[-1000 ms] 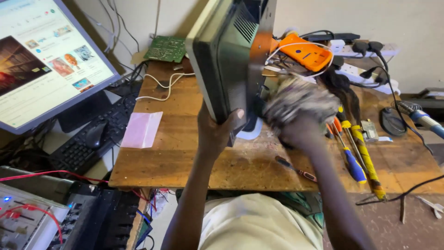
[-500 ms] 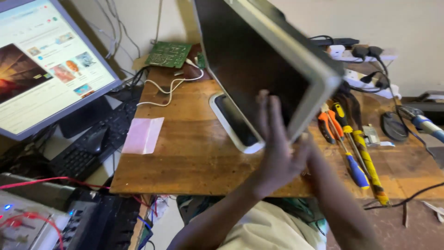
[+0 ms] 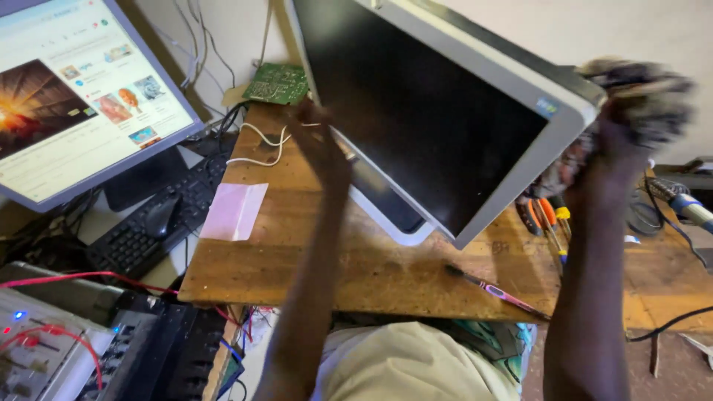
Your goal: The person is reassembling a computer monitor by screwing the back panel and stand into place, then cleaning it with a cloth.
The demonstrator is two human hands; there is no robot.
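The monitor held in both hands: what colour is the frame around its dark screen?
Light grey, almost white; the monitor frame shows best in the head view.

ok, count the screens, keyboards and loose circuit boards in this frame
Screens: 2, the dark monitor held by left hand and right hand, plus the lit monitor.
Keyboards: 1.
Circuit boards: 1.
Total: 4
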